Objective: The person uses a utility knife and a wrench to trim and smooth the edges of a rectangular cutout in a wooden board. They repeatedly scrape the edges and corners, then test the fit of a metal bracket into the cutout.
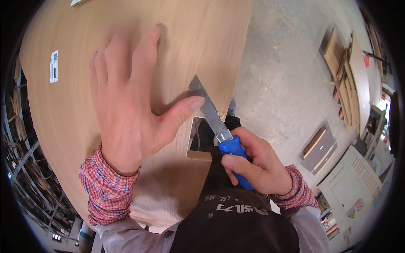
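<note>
My right hand (257, 162) is wrapped round the blue handle of a knife (213, 116) with a flat grey blade and a slanted tip. The blade points up and to the left, over the right edge of a wood-grain panel (206, 42). My left hand (126, 101) is open above the panel, fingers spread, its fingertips blurred. Its thumb tip overlaps the blade's left edge; I cannot tell whether they touch. A squared notch (200, 155) is cut into the panel edge below the blade. Small shavings cling to the edge beside the blade.
A white label (54, 66) is stuck on the panel's left side. Stacked boards (350, 80) and a small pile of boards (319, 147) lie on the grey floor at right. A pale metal cabinet (350, 183) stands lower right. Tangled strips (27, 156) fill the far left.
</note>
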Available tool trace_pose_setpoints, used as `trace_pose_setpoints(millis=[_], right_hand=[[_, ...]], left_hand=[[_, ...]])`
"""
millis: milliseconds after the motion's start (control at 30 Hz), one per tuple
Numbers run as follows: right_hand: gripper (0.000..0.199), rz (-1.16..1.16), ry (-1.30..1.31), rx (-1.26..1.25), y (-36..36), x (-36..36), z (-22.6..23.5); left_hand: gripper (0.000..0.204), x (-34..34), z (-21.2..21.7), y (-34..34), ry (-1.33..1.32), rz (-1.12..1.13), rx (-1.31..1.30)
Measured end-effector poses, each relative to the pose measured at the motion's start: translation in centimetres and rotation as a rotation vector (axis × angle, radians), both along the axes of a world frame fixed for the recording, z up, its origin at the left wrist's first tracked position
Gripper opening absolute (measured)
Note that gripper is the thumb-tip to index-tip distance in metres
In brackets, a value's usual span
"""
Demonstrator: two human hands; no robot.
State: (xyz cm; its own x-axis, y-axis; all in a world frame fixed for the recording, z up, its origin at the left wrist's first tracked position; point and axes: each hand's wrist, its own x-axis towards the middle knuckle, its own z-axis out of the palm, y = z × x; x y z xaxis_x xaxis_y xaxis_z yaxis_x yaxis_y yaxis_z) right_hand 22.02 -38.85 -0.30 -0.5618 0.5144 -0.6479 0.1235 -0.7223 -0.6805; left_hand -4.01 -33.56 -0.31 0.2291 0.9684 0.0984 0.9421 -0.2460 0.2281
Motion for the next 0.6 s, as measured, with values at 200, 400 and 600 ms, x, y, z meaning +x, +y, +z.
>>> trace_pose_setpoints(millis=[200, 400, 600], right_hand=[[0.024, -0.135, -0.06, 0.032, 2.5, 0.0, 1.2], [0.027, -0.402, -0.049, 0.143, 3.1, 1.8, 2.4], [0.03, -0.389, -0.104, 0.256, 3.0, 2.8, 1.7]], left_hand=[[0.091, 0.6, -0.6, 0.7, -0.071, 0.012, 0.048], [0.087, 0.6, -0.3, -0.1, -0.027, -0.033, 0.005], [0.092, 2.8, 0.1, -1.5, -0.026, -0.042, -0.022]])
